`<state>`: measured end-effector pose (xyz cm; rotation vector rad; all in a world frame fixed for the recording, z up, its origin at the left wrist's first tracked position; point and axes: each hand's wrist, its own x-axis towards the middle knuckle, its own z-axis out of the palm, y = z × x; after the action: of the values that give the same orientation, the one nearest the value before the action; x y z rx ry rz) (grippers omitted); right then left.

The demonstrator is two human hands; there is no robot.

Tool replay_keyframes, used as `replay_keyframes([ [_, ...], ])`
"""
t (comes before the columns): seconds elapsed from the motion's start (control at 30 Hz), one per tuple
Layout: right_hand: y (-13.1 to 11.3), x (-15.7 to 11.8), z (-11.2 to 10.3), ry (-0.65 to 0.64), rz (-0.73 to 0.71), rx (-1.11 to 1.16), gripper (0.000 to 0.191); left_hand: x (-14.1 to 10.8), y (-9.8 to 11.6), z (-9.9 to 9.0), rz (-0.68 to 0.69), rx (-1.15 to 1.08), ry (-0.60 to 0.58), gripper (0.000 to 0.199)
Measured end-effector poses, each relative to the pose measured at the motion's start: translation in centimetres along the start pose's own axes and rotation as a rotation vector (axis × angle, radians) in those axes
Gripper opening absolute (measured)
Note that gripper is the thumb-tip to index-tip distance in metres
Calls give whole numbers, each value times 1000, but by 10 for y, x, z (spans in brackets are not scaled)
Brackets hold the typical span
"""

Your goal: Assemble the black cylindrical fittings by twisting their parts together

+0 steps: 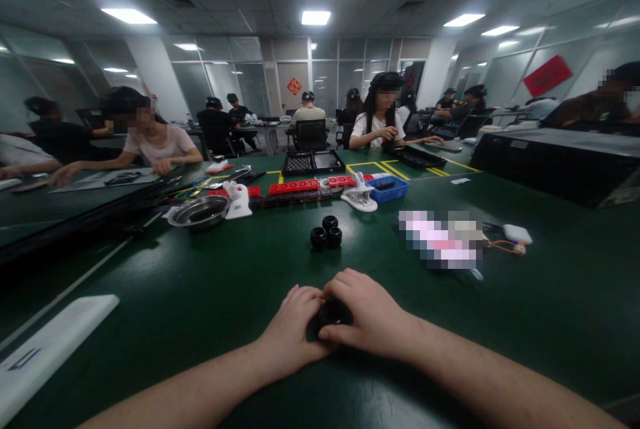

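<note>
A glossy black round piece is between the 2 hands, directly on the near side of the landmark here, a black trio of 3 similar round pieces. The right hand grasps it, fingers curled over the far edge and thumb along the near edge. The left hand lies against the piece's left side, its fingertips close to those of the right; I cannot tell whether it grips or only steadies. Whether the piece touches the green table is hidden.

In the trio, 2 pieces sit side by side, and I cannot tell whether the 3rd rests on them or behind them. To the right of the trio lies a pixelated pink item, with a small white object past it. Beyond the trio to the left are a metal bowl and a white stand; beyond it to the right are a white clip and a blue tray. Red parts run in a row behind it. Farther past the trio, 1 co-worker in a white top sits across the table.
</note>
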<state>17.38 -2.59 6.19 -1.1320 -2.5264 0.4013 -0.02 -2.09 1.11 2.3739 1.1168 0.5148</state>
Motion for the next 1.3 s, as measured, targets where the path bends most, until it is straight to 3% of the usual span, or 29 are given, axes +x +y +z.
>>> replay_keyframes([
  [0.1, -1, 0, -2, -67, -80, 43, 23, -1, 1, 0, -14, -12, 5, 41],
  [0.2, -2, -1, -5, -98, -170, 117, 33, -1, 1, 0, -34, -22, 8, 43],
  [0.47, 0, 0, 1, 34, 8, 1, 31, -1, 5, -5, -11, -10, 4, 40],
  [0.6, -1, 0, -2, -31, -108, 35, 20, 0, 2, -2, -14, -6, -1, 40],
  [0.7, -2, -1, -4, -81, -215, 106, 31, 0, 1, -1, -29, -5, 3, 42],
  [0.83, -1, -1, -2, -1, -112, 88, 26, -1, 3, -2, -32, 3, -8, 40],
  [0.97, 1, 0, 3, 49, -6, 16, 32, -1, 5, -4, -15, -2, -12, 38],
  [1.1, 0, 0, 0, -39, -94, 53, 23, 0, 4, -3, -32, -11, -12, 40],
  [1.2, -2, -1, -3, -84, -201, 126, 33, 0, 2, -2, -45, -23, -3, 43],
  [1.3, -2, -1, -2, -44, -154, 113, 31, 0, 0, -1, -28, -11, -6, 43],
])
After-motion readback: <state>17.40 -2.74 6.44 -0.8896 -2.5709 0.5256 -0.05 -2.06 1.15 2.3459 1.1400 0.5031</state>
